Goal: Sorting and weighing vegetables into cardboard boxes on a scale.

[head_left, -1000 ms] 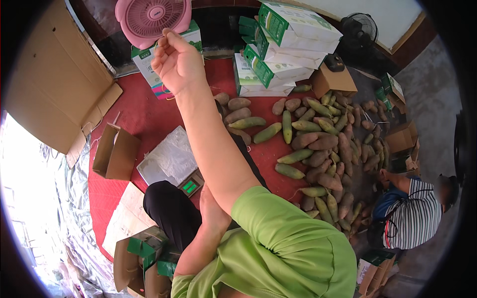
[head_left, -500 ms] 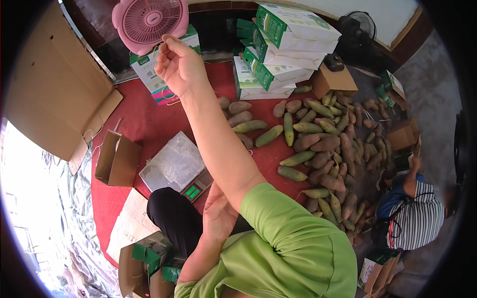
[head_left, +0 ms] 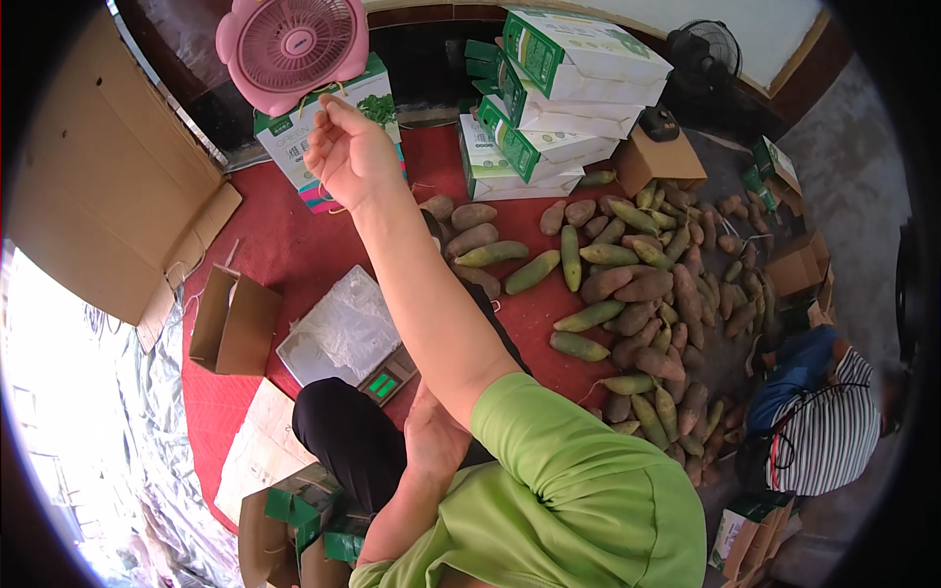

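Note:
My right arm reaches up and left across the view. Its hand (head_left: 351,157) is palm up, fingers loosely curved and apart, with nothing visible in them. It overlaps a white and green carton (head_left: 377,98) with yellow cords, just below a pink fan (head_left: 297,44). My left hand (head_left: 434,441) is low in the middle, beside my dark-trousered knee; its fingers are partly hidden under my right forearm. Close to it lies a scale (head_left: 338,323) with a lit green display, its platform covered in clear plastic.
Long green and reddish-brown root vegetables (head_left: 642,284) are heaped on the red mat (head_left: 221,421) at right. White and green boxes (head_left: 578,59) are stacked behind them. An open brown carton (head_left: 230,318) stands left of the scale. A person in a striped top (head_left: 828,441) is at far right.
My right hand has come down slightly, and more of the carton shows behind it. A dark trouser leg now shows beside my right forearm. The person at right has shifted slightly.

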### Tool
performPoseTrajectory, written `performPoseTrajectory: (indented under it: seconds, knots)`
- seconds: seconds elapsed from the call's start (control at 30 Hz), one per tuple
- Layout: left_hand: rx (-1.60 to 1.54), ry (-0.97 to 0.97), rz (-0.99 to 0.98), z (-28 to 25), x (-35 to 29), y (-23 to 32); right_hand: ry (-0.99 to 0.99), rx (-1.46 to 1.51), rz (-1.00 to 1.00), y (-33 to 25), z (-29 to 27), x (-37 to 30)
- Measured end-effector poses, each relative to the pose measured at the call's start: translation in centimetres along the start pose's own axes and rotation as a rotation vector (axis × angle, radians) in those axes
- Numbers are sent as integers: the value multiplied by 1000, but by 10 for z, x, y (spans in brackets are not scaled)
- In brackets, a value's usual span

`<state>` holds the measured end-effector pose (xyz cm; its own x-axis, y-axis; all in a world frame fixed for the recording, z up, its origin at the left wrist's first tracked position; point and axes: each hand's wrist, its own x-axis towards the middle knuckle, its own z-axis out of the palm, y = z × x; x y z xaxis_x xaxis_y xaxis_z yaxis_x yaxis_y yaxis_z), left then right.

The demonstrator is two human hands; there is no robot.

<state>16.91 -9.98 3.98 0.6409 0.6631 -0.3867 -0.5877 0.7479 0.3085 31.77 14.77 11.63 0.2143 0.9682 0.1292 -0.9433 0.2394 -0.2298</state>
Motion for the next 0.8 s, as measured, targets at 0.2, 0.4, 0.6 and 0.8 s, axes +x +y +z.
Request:
performPoseTrajectory:
  seconds: [0.2, 0.4, 0.6, 0.8]
  knots:
    - [30, 65, -50, -12, 0, -2, 86, 3, -1, 4, 1, -4]
    - [-30, 119, -66, -24, 10, -3, 94, 31, 9, 8, -1, -5]
    - [25, 27, -49, -3, 1, -2, 43, 43, -17, -6, -19, 5]
    - [19, 46, -43, 1, 3, -6, 81, 25, -11, -8, -24, 7]
